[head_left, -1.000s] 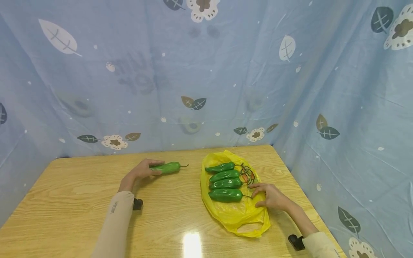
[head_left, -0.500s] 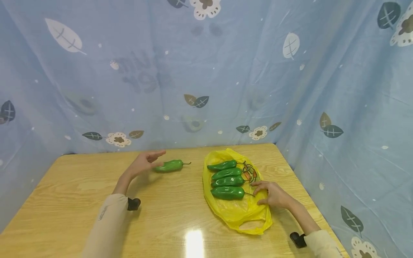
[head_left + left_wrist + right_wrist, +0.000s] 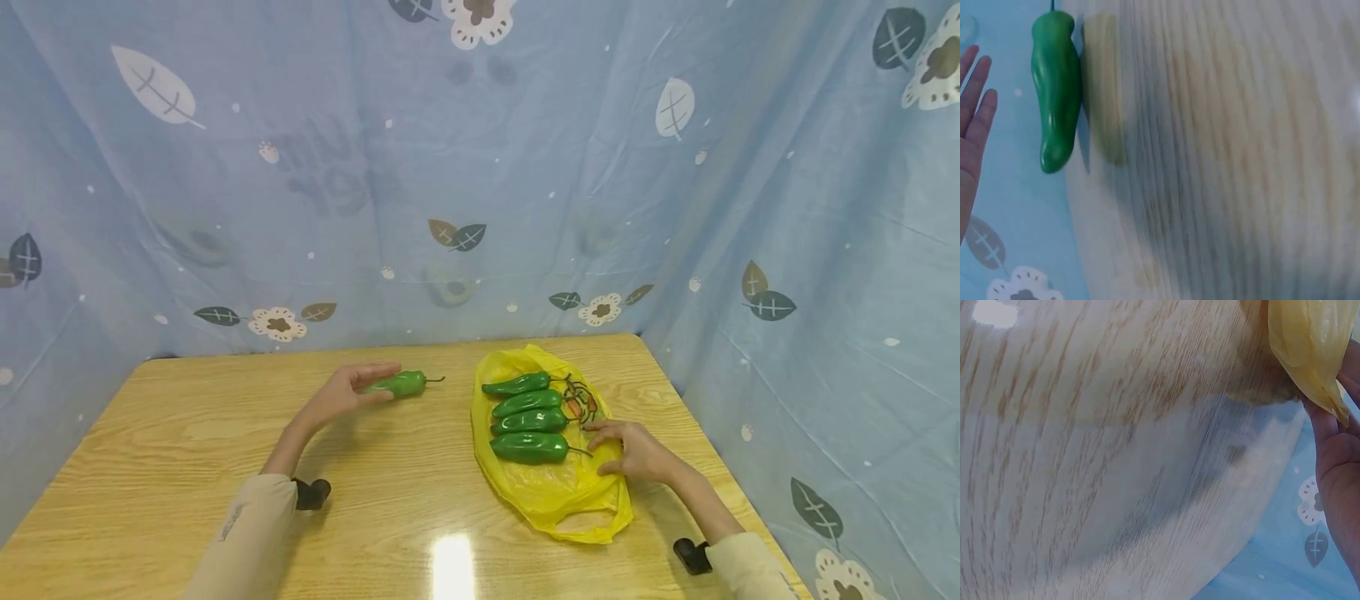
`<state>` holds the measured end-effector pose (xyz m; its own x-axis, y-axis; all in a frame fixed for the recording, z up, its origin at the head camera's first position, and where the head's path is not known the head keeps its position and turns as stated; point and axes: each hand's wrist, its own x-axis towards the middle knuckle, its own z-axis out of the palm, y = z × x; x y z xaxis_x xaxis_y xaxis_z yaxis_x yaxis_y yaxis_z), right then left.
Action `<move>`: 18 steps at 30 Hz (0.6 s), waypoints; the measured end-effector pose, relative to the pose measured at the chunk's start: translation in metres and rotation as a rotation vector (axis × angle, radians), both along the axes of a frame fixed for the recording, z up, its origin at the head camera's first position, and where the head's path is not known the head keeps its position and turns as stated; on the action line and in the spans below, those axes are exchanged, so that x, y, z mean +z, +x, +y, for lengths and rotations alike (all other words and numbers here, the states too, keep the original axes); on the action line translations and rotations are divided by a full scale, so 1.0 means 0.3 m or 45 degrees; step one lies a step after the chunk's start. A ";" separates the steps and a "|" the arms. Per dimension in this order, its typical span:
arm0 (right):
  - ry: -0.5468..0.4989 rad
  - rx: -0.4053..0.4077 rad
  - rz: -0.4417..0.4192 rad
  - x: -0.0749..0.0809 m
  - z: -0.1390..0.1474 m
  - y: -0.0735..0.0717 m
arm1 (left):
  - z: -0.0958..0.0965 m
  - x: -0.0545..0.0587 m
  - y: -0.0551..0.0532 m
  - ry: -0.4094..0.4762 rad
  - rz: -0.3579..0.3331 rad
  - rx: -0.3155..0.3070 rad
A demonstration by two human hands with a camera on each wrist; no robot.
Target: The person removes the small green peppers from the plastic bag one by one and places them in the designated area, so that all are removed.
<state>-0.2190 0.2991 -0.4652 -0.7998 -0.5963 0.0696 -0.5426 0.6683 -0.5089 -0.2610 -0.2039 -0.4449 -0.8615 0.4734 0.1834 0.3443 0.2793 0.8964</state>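
Observation:
Beside my left hand [image 3: 341, 396] a single green pepper [image 3: 407, 383] lies on the table, its thin stem pointing right. The left fingers are spread, and the left wrist view shows them stretched straight, apart from the pepper [image 3: 1055, 94]. A yellow plastic bag [image 3: 536, 496] lies flattened at the right, with several glossy green peppers [image 3: 530, 448] in a column on it. My right hand [image 3: 637, 454] holds the bag's right edge; in the right wrist view the yellow film [image 3: 1313, 350] runs between thumb and fingers.
Small orange-red and dark tangled shapes [image 3: 579, 402] show on the bag near the pepper stems. The bag's handle loop [image 3: 592, 537] faces the front. A blue patterned curtain [image 3: 480, 167] hangs behind and to the right of the wooden table [image 3: 375, 517].
My left hand has let go of the single pepper, lifted off it, then come slightly lower and rightward beside it. The right hand stays at the bag's edge.

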 end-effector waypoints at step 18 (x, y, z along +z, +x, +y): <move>-0.017 -0.007 -0.006 -0.002 -0.001 0.001 | 0.135 0.037 0.181 -0.138 0.050 -0.195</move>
